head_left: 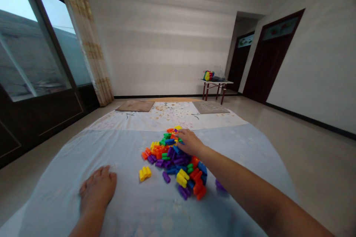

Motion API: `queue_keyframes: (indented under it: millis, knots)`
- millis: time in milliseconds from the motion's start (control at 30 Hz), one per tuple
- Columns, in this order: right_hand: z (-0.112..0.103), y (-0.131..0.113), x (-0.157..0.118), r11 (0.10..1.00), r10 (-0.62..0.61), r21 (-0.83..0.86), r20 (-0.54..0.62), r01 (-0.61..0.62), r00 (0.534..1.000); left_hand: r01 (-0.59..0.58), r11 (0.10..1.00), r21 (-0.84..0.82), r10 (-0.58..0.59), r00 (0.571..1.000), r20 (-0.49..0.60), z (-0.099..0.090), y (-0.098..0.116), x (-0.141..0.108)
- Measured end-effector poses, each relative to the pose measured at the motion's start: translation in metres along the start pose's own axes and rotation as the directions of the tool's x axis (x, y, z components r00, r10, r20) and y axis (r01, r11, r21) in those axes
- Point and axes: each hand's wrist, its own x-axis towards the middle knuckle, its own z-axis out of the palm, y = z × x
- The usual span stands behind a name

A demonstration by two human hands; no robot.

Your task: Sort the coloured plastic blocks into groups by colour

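Note:
A heap of coloured plastic building blocks (180, 161) in purple, blue, orange, yellow and green lies on the cloth-covered table. My right hand (190, 142) is over the far right side of the heap, its fingers stretched out and touching the upper blocks; the fingertips are partly hidden. To the left, my left hand (98, 185) rests palm down on the cloth with nothing in it. Between that hand and the heap sits a yellow block piece (145, 173), apart from the others. A purple block (221, 185) is partly covered by my right forearm.
A pale blue cloth (133, 211) covers the near tabletop, a flowered white one (172, 116) the far part. Two flat mats, one brown (135, 106) and one grey (210, 107), lie at the far edge. A small table (217, 82) with a colourful bag stands by the wall.

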Motion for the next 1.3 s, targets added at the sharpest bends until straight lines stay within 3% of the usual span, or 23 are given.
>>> queue_keyframes:
  millis: [100,200,367,500,600,667,767,867,967,1133,1300]
  knots:
    - [0.0,0.02,0.01,0.972,0.222,0.074,0.042,-0.224,0.974,-0.004,1.0,0.017,0.004,1.0,-0.009,-0.001,0.001,0.0]
    - [0.005,0.034,0.014,0.944,0.311,0.081,0.092,-0.319,0.946,-0.003,1.0,0.023,0.004,1.0,-0.008,-0.003,0.002,-0.001]
    - [0.021,0.033,0.008,0.936,0.305,0.127,0.178,-0.329,0.936,-0.012,1.0,0.002,0.012,0.999,-0.053,0.002,-0.001,0.001]
    - [0.02,0.021,-0.006,0.951,0.198,0.195,0.215,-0.241,0.956,-0.003,1.0,-0.005,0.003,0.998,-0.062,0.01,-0.005,0.005]
    - [-0.003,0.021,-0.028,0.961,0.131,0.222,0.165,-0.167,0.977,-0.014,1.0,0.008,0.015,0.998,-0.053,0.012,-0.007,0.006]
    - [-0.022,0.027,-0.05,0.96,0.17,0.2,0.149,-0.198,0.974,-0.028,0.999,0.017,0.028,0.998,-0.053,0.012,-0.008,0.007]
    - [-0.043,0.04,-0.093,0.946,0.267,0.111,0.27,-0.306,0.925,-0.035,0.999,0.023,0.037,0.998,-0.051,0.013,-0.009,0.009]
    - [-0.045,0.048,-0.135,0.935,0.321,0.007,0.406,-0.354,0.856,-0.02,1.0,0.005,0.021,0.998,-0.054,0.013,-0.009,0.01]
    - [-0.033,0.049,-0.16,0.936,0.3,0.018,0.479,-0.351,0.825,-0.009,1.0,-0.015,0.009,0.999,-0.041,0.013,-0.009,0.011]
    - [-0.015,0.038,-0.146,0.925,0.255,0.145,0.452,-0.352,0.855,-0.023,0.998,-0.055,0.024,0.999,0.021,0.014,-0.018,0.021]
    - [-0.007,0.016,-0.103,0.925,0.114,0.305,0.343,-0.226,0.932,-0.154,0.985,-0.074,0.166,0.963,0.211,0.001,-0.028,0.043]
